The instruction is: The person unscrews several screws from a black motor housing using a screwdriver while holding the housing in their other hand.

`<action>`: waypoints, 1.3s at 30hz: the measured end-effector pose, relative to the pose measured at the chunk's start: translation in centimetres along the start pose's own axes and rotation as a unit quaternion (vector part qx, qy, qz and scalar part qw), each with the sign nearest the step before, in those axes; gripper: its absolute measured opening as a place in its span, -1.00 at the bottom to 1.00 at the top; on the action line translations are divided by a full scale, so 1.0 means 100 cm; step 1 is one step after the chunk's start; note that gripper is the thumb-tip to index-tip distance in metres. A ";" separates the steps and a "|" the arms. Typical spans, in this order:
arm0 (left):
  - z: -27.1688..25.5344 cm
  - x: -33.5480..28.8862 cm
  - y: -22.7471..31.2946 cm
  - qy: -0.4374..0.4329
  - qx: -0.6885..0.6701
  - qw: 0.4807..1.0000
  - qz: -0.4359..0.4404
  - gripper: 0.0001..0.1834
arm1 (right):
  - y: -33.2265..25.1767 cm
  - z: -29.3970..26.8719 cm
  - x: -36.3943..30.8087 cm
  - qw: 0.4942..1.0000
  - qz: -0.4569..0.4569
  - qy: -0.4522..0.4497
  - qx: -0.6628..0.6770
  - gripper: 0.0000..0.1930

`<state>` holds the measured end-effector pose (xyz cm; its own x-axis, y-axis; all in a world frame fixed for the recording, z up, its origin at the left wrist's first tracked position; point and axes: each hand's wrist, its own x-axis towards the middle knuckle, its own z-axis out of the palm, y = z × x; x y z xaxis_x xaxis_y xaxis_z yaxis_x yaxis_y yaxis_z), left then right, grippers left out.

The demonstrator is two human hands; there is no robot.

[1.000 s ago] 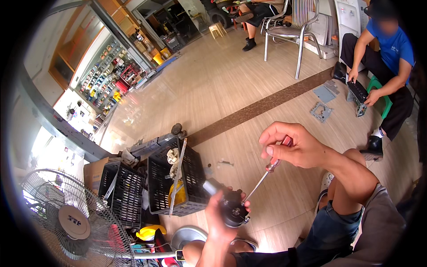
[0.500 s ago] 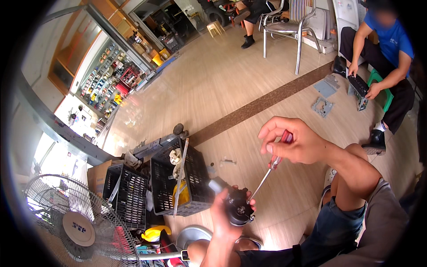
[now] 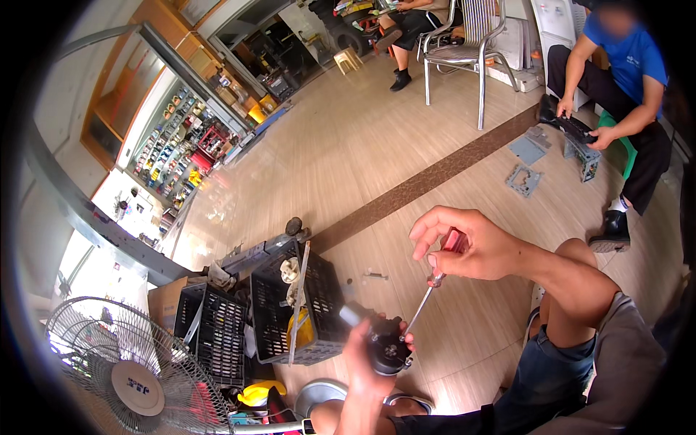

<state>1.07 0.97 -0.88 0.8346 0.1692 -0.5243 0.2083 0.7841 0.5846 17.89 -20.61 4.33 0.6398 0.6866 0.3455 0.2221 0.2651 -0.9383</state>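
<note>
My left hand (image 3: 359, 360) is closed around a round black motor-like part (image 3: 389, 349) with small screws on its face. A grey cylindrical end (image 3: 353, 314) sticks out of it to the left, slightly blurred. Above and to the right, my right hand (image 3: 482, 248) grips the handle of a screwdriver (image 3: 454, 241) between thumb and fingers. The handle is red and partly clear. Its thin metal shaft slants down to the left, and the tip meets the edge of the black part near my left fingertips.
Black plastic crates (image 3: 319, 319) hold loose parts at lower left, beside a standing fan (image 3: 138, 388). At right, a seated co-worker (image 3: 623, 65) handles a black panel and metal frame (image 3: 583, 156). Grey plates (image 3: 528, 147) lie on the floor. A metal chair (image 3: 467, 54) stands behind.
My right hand and the screwdriver have moved down and a little left. The black part stays in my left hand. The co-worker's black panel has tilted.
</note>
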 end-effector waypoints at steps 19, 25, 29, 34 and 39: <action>0.006 -0.005 0.000 -0.022 -0.022 0.999 0.004 -0.67 | -0.008 -0.002 0.003 0.993 0.106 0.011 -0.047 -0.71; 0.006 -0.008 -0.001 0.001 -0.025 1.000 -0.007 -0.61 | 0.017 0.003 0.006 0.997 -0.070 0.029 -0.031 -0.69; 0.005 -0.006 0.000 0.002 -0.041 0.999 -0.011 -0.62 | -0.010 0.000 0.005 0.994 0.102 0.007 -0.042 -0.66; 0.006 -0.006 0.001 -0.006 -0.038 0.999 -0.013 -0.59 | -0.004 0.006 0.006 0.996 0.036 0.042 -0.069 -0.69; 0.008 -0.007 0.002 -0.017 -0.039 0.999 -0.011 -0.60 | 0.000 0.002 0.009 0.995 -0.038 0.049 -0.077 -0.72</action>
<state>0.96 0.55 0.16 0.8468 0.1322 -0.5152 0.1875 0.8323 0.5217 18.34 -19.91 4.68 0.6837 0.5972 0.4195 0.3786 0.2012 -0.9034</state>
